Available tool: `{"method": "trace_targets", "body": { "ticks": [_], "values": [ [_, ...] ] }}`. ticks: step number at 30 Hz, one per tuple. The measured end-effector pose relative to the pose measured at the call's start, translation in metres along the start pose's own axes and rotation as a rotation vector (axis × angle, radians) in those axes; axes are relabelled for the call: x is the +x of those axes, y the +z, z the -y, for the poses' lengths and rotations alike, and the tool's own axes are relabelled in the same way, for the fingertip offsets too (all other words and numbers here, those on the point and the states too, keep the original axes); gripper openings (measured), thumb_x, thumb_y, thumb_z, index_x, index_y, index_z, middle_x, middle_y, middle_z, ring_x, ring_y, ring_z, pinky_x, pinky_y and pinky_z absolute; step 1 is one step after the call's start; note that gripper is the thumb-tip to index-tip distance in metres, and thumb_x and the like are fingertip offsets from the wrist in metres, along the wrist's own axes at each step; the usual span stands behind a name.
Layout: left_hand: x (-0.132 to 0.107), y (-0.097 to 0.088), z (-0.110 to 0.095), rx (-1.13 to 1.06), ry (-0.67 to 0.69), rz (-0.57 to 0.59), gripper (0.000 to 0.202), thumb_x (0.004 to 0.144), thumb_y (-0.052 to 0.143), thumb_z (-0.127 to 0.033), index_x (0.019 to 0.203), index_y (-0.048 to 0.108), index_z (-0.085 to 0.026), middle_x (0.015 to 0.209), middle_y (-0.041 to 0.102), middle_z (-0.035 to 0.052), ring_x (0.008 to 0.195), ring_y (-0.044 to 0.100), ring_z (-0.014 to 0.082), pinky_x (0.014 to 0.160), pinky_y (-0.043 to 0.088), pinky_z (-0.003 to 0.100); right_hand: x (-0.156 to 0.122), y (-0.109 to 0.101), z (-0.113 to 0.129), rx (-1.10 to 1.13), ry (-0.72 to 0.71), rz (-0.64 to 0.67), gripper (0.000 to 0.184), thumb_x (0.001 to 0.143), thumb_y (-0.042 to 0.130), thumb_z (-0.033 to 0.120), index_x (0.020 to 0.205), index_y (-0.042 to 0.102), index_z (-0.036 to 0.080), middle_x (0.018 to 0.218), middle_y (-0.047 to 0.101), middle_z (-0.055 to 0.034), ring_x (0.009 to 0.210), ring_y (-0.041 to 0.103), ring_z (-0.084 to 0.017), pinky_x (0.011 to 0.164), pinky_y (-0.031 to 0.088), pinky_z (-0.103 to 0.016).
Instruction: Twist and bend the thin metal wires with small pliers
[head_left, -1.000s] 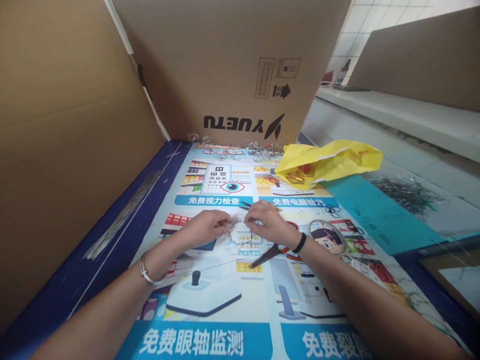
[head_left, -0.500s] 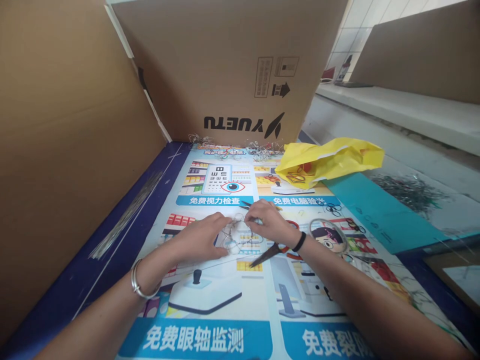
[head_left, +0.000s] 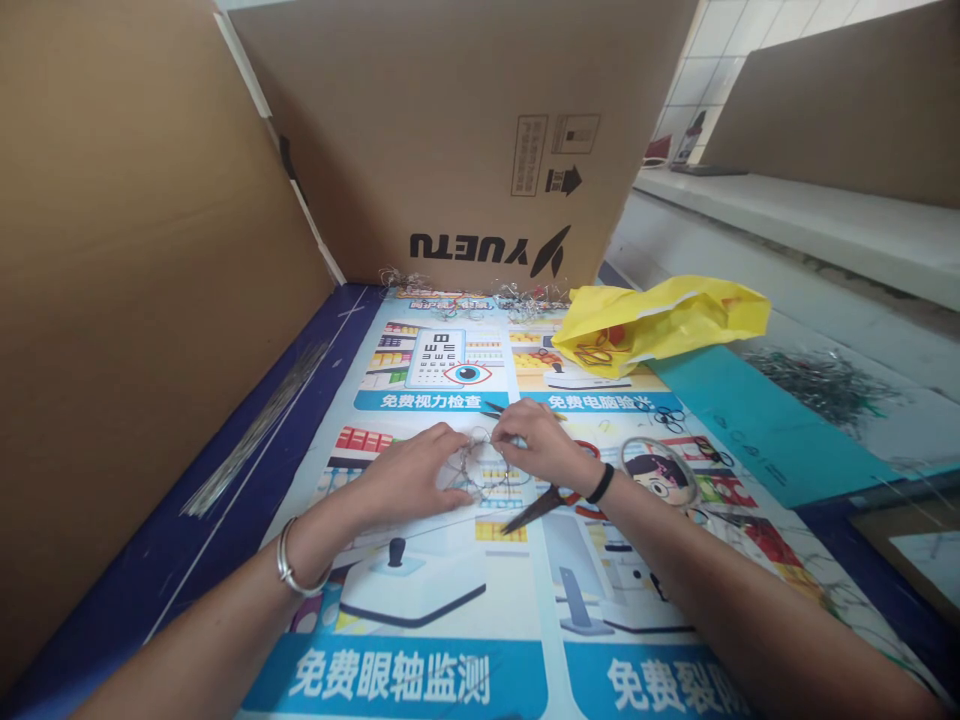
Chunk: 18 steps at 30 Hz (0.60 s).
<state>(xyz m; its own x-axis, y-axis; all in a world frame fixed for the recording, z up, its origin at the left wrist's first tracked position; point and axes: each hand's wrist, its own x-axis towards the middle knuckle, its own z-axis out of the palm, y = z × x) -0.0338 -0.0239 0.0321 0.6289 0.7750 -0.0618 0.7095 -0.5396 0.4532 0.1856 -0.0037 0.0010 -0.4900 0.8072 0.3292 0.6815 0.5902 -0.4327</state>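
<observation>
My left hand (head_left: 411, 475) has its thumb and fingers curved around the left side of a thin wire ring (head_left: 491, 488), which is made of bent loops. On the ring's upper right, the fingertips of my right hand (head_left: 536, 440) are pinched together on the wire. Scissors (head_left: 531, 512) with dark blades and red handles lie beneath my right wrist, tips toward the left. The dark tips of another tool (head_left: 492, 410) show just behind my right fingers; the rest of it is hidden.
Straight wires (head_left: 255, 430) lie in a bundle at left. A yellow bag (head_left: 675, 325) rests at the back right, near a teal sheet (head_left: 757, 425) and a tangled wire heap (head_left: 825, 390). A round coil (head_left: 686, 462) sits by my right forearm. Cardboard panels (head_left: 450, 130) stand behind and left.
My left hand and wrist have shifted slightly right, and the wire ring has turned a little between my hands. My right hand stays almost in place, still pinched.
</observation>
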Motion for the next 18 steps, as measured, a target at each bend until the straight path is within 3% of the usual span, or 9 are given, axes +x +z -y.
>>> {"method": "trace_targets", "body": {
  "ticks": [18],
  "values": [
    [0.0086, 0.0071, 0.0064, -0.128, -0.025, -0.103, 0.035, 0.075, 0.056, -0.041, 0.105, 0.057, -0.023, 0.091, 0.058, 0.0016, 0.078, 0.053, 0.0153, 0.067, 0.041, 0.026, -0.0004, 0.0017, -0.0022, 0.017, -0.057, 0.0, 0.009, 0.074, 0.056, 0.018, 0.073, 0.065, 0.021, 0.074, 0.062, -0.001, 0.081, 0.05, -0.017, 0.075, 0.03, -0.031]
  ]
}}
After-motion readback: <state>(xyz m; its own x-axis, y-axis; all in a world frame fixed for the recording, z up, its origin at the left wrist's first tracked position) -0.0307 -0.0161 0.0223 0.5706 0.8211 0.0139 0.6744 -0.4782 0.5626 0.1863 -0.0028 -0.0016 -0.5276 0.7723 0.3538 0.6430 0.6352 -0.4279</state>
